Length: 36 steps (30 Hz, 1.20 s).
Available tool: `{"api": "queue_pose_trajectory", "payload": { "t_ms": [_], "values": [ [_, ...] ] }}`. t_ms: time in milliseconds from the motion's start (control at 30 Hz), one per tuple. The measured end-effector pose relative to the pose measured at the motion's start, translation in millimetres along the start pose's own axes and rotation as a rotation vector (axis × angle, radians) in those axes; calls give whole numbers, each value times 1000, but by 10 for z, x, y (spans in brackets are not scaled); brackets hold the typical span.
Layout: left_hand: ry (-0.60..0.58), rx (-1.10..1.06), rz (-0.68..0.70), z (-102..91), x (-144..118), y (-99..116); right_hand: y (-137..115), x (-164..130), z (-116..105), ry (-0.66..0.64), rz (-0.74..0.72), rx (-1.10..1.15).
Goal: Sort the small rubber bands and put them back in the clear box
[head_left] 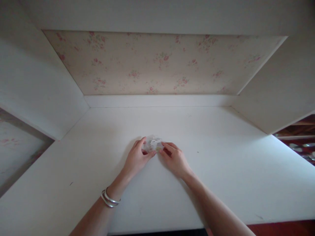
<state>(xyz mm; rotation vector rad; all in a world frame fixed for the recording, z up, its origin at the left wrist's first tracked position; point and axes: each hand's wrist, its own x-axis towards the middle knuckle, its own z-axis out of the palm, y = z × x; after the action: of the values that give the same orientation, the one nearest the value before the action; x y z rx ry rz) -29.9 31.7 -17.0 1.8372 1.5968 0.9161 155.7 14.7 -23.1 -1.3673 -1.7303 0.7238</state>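
A small clear plastic bag (153, 141) rests at the middle of the white tabletop, with whitish bits showing through it and a yellow-green spot near its lower right. What the bits are is too small to make out. My left hand (139, 153) grips the bag's left side between thumb and fingers. On the opposite side, my right hand (175, 158) pinches the bag's right edge, its fingers curled. Parts of the bag are hidden behind my fingertips. Two silver bangles (110, 198) circle my left wrist.
The white tabletop (98, 131) sits between a left side panel (44, 72) and a right side panel (280, 75). Floral wallpaper (147, 62) covers the back. Several shiny objects (302, 146) lie beyond the right edge. A dark speck (71, 183) marks the surface.
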Motion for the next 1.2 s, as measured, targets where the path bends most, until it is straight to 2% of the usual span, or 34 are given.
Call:
{"api": "queue_pose_trajectory", "payload": {
  "t_ms": [167, 300, 533, 667, 767, 1033, 1200],
  "values": [
    [-39, -12, -30, -3, 11, -12, 38, -15, -9, -30, -36, -12],
    [-21, -27, -44, -1, -6, -10, 94, -1, -24, -77, -38, 39],
    [75, 45, 104, 25, -44, 21, 186, 108, -80, -166, 15, 140],
    [96, 83, 139, 27, -48, 37, 207, 131, -56, -100, 41, 169],
    [105, 93, 177, 30, -39, 43, 175, 90, -31, -88, 21, 87],
    [-38, 123, 194, -7, -31, 64, 52, 16, -127, -119, -71, 38],
    [-30, 194, 187, -8, -44, 57, 85, 47, -144, -165, -64, 105]
  ]
}}
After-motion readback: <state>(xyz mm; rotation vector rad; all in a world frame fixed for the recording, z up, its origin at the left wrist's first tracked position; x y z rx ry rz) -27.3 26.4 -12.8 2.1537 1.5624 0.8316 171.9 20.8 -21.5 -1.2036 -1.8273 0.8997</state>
